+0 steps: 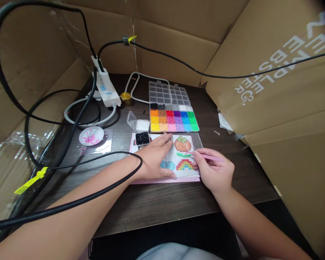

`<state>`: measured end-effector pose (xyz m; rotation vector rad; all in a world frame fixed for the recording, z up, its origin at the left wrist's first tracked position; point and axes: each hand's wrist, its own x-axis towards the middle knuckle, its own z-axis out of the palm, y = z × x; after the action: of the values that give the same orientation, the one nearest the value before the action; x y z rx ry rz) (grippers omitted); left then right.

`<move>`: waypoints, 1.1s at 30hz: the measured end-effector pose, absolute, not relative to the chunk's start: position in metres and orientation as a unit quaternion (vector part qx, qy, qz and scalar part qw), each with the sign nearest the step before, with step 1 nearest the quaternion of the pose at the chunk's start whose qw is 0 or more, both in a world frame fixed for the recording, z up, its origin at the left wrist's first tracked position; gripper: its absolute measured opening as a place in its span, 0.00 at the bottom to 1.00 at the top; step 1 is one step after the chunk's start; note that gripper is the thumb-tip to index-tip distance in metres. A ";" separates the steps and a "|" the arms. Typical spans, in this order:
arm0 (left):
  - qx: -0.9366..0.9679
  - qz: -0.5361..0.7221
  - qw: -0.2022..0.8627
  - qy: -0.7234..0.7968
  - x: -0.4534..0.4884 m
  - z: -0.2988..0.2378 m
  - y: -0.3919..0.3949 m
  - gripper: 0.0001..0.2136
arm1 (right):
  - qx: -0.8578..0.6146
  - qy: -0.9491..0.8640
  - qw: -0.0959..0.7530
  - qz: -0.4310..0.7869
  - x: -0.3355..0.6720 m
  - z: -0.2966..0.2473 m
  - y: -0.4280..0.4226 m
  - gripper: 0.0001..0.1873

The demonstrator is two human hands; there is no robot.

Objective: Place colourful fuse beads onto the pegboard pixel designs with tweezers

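Observation:
My left hand (pixel 155 157) lies flat, fingers stretched out, on a pattern sheet (pixel 178 169) with bead pictures: a strawberry-like figure (pixel 182 144) and a rainbow (pixel 184 165). My right hand (pixel 214 171) pinches pink tweezers (pixel 209 157), their tip near the green row above the rainbow. A clear pegboard (pixel 196 140) covers the sheet's upper part. Behind it stands an open bead box (pixel 173 117) with many colours. A small tub of black beads (pixel 142 138) sits by my left fingers.
A small tub of white beads (pixel 141 125), a white dish with pink beads (pixel 91 135) on another pegboard, a gold cap (pixel 125 96), a power strip (pixel 106 87) and black cables (pixel 78 119) lie on the dark table (pixel 157 206). Cardboard walls surround it.

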<state>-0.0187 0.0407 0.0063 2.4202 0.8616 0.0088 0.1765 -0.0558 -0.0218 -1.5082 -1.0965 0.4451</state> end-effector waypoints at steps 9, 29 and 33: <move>0.900 -0.007 0.288 0.328 -0.018 0.007 0.040 0.52 | -0.645 -0.469 0.575 0.185 0.177 -0.023 -0.055 0.06; 0.906 -0.016 0.271 0.324 -0.017 0.009 0.040 0.52 | -0.646 -0.457 0.580 0.195 0.176 -0.024 -0.054 0.07; 0.905 -0.005 0.277 0.322 -0.018 0.007 0.040 0.52 | -0.645 -0.448 0.587 0.198 0.176 -0.023 -0.054 0.08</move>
<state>-0.0179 0.0401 0.0069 2.4305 0.8639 -0.0135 0.1755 -0.0536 -0.0230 -1.5020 -1.0436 0.4619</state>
